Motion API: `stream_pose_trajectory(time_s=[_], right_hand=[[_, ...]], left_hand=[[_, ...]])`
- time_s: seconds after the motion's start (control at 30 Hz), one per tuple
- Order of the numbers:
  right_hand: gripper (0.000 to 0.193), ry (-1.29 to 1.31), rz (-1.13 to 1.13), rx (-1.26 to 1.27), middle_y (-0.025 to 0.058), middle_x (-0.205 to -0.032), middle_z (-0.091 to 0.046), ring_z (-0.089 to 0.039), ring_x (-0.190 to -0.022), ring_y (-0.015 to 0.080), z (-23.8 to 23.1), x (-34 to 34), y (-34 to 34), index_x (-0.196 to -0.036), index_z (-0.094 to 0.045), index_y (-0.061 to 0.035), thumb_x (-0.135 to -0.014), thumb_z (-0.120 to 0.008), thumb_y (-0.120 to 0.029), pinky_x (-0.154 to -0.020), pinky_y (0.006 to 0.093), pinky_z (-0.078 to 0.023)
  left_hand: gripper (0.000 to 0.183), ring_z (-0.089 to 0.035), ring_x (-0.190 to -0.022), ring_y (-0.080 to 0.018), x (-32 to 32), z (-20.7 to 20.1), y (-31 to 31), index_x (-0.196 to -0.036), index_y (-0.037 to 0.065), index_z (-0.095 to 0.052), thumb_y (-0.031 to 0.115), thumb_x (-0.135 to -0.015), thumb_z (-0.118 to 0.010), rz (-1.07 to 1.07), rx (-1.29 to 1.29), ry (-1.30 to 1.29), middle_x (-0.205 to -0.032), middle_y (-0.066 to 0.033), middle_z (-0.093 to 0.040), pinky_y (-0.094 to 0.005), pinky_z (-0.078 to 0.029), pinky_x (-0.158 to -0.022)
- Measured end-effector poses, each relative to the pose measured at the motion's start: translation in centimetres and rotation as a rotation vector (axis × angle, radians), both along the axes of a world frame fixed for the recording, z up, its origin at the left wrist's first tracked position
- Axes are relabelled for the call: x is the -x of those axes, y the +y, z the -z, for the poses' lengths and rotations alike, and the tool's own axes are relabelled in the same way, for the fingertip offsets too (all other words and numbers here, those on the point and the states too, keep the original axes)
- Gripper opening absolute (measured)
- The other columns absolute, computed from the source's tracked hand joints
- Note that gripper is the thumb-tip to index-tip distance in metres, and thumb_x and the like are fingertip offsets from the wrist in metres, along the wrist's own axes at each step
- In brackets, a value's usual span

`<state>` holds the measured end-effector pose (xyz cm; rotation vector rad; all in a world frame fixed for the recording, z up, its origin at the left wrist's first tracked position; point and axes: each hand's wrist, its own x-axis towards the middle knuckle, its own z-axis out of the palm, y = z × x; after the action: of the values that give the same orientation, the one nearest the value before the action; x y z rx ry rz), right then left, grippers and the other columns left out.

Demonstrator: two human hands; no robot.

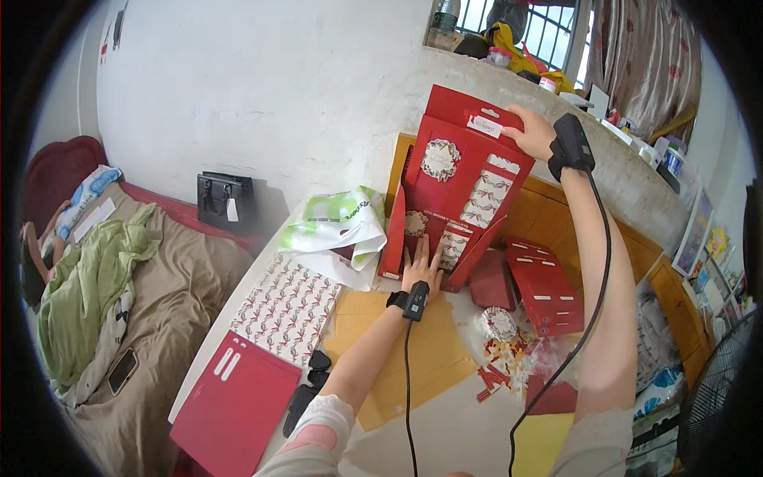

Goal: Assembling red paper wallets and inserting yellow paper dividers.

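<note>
A tall red cardboard pack (457, 175), with a round floral label and a window showing patterned white paper, stands tilted in an open red display box (393, 250). My right hand (531, 133) grips the pack's top right corner, its fingers bent around the edge. Lower down, my left hand (421, 274) lies with spread fingers against the front of the box, below the round floral print. Both wrists carry a black strapped device with a cable. Behind the pack, the inside of the box is mostly hidden.
A brown cardboard sheet (397, 350) lies before the box. Left are patterned white paper (286, 302), a red sheet (238, 397) and a white-green plastic bag (338, 226). Right are a red slotted carton (544, 286), round labels (498, 323) and small red strips (494, 377). A fan (719, 389) stands far right.
</note>
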<state>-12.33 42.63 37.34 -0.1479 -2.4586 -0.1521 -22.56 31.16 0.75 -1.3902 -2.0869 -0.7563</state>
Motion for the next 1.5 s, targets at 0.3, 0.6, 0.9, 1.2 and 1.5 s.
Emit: stream_pose_trajectory(time_s=[0.3, 0.6, 0.9, 1.2, 1.5], right_hand=[[0.034, -0.1, 0.014, -0.033, 0.0228, -0.1, -0.063, -0.059, -0.096, 0.0387, 4.5, 2.7, 0.3, -0.108, -0.057, -0.0016, -0.079, -0.066, -0.016, -0.083, 0.0422, -0.046], [0.041, -0.278, 0.126, -0.122, 0.0212, -0.094, -0.064, -0.061, -0.093, 0.037, 9.6, 1.6, -2.8, -0.107, -0.06, -0.0049, -0.073, -0.073, -0.022, -0.079, 0.0444, -0.048], [0.034, -0.298, 0.09, -0.432, 0.0081, -0.09, -0.065, -0.059, -0.091, 0.0253, 13.4, 1.2, -2.1, -0.095, -0.057, -0.0099, -0.071, -0.072, -0.03, -0.077, 0.0387, -0.042], [0.065, -0.079, 0.047, -0.505, 0.0129, -0.128, -0.049, -0.044, -0.118, 0.0224, 15.2, -4.2, -4.7, -0.128, -0.045, -0.0009, -0.073, -0.07, -0.026, -0.096, 0.0401, -0.037], [0.065, -0.185, 0.078, -0.342, 0.0123, -0.143, -0.037, -0.04, -0.128, 0.027, 17.4, -6.2, -3.6, -0.138, -0.036, -0.0035, -0.075, -0.051, -0.006, -0.107, 0.0501, -0.027]], left_hand=[[0.068, -0.022, -0.135, -0.0382, -0.4, 0.4, -0.1, -0.143, 0.006, -0.025, 0.032, -0.086, -0.051, 0.036, -0.063, -0.02, -0.144, -0.0292, -0.021, -0.0578, -0.019, -0.107], [0.056, -0.037, -0.122, -0.045, -3.0, 2.1, -0.9, -0.122, -0.003, -0.05, 0.037, -0.083, -0.052, -0.092, 0.084, -0.053, -0.127, -0.0332, -0.042, -0.0615, -0.017, -0.105], [0.022, -0.057, -0.089, -0.0281, -2.3, 0.6, -3.1, -0.079, 0.006, -0.066, 0.026, -0.074, -0.058, -0.176, 0.086, 0.037, -0.085, -0.0108, -0.061, -0.0535, -0.032, -0.095], [0.052, -0.047, -0.109, -0.0349, -2.9, -1.7, -4.3, -0.116, -0.001, -0.05, 0.021, -0.071, -0.06, -0.076, 0.014, 0.08, -0.113, -0.0193, -0.048, -0.0553, -0.028, -0.101], [0.079, -0.019, -0.137, -0.041, -4.4, -2.4, -4.5, -0.138, -0.004, -0.03, 0.018, -0.068, -0.059, -0.053, -0.043, 0.146, -0.146, -0.0299, -0.016, -0.0572, -0.018, -0.107]])
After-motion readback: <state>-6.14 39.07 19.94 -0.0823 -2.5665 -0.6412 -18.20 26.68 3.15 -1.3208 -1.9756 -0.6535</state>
